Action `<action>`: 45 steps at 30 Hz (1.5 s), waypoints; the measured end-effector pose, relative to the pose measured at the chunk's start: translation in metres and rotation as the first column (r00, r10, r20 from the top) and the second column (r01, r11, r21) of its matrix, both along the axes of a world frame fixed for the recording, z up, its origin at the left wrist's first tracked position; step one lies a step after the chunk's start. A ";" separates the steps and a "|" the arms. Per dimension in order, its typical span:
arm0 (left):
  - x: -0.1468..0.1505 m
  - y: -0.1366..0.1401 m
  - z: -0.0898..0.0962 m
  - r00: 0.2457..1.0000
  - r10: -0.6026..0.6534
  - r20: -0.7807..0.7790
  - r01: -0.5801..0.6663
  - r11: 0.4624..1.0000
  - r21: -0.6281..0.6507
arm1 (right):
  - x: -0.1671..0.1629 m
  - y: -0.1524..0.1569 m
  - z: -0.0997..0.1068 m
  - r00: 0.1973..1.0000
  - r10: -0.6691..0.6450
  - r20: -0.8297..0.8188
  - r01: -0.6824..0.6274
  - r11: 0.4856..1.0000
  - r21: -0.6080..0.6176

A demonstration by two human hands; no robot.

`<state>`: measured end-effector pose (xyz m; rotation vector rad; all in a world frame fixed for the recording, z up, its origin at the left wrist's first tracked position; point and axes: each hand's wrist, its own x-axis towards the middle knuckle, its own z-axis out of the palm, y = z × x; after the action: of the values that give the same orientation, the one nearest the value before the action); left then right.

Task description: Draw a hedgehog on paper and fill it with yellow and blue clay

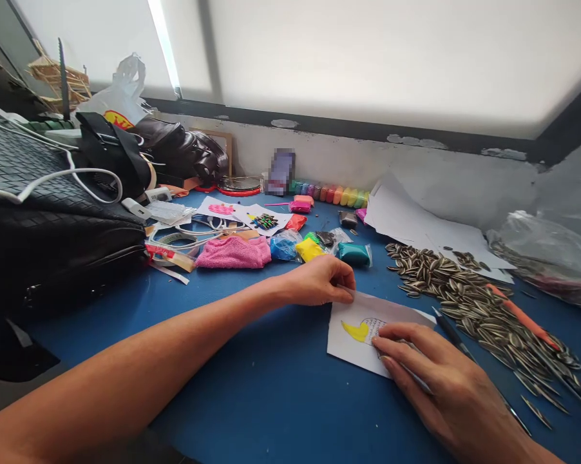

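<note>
A white sheet of paper (348, 351) lies on the blue tabletop, with a drawn outline and a curved yellow patch (355, 331) on it, which looks like modelling clay. My left hand (319, 280) is closed at the sheet's far left corner, thumb and fingertips on its edge. My right hand (440, 374) reaches over the sheet's right part. Its fingertips are drawn together and press on the drawing just right of the yellow patch. Anything under those fingertips is too small or hidden to make out.
Striped sunflower seeds (484, 309) are heaped at the right, with a craft knife (522, 316) and a dark pen (449, 328) among them. Clay packets (354, 254), a pink cloth (233, 252) and a phone (281, 172) stand behind. A black bag (53, 251) fills the left.
</note>
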<state>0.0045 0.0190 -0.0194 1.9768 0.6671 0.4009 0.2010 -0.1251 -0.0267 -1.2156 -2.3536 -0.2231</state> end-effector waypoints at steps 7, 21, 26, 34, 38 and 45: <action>-0.006 0.006 0.005 0.997 -0.058 -0.042 0.058 0.998 -0.006 | 0.004 -0.001 -0.003 0.997 0.001 0.081 -0.011 0.991 0.132; -0.009 -0.001 0.016 0.999 -0.049 -0.014 0.051 0.964 0.263 | 0.002 -0.002 -0.002 0.992 0.000 0.128 -0.020 0.988 0.151; -0.012 -0.001 0.022 0.940 -0.286 -0.186 0.317 0.934 0.166 | 0.005 -0.004 -0.004 0.989 -0.007 0.146 -0.015 0.989 0.146; -0.010 0.000 0.020 0.903 -0.342 -0.261 0.397 0.896 0.198 | 0.004 0.000 -0.002 0.996 -0.004 0.090 -0.005 0.995 0.104; -0.010 0.003 0.019 0.893 -0.365 -0.264 0.418 0.890 0.183 | 0.006 0.004 0.000 0.996 0.013 0.093 -0.021 0.996 0.088; -0.006 0.008 0.022 0.852 -0.399 -0.340 0.464 0.876 0.134 | 0.003 0.005 -0.003 0.996 0.041 0.075 -0.044 0.998 0.038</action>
<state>-0.0012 0.0269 0.0030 2.3449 0.3484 -0.1211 0.2038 -0.1204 -0.0296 -1.1567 -2.4241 -0.3036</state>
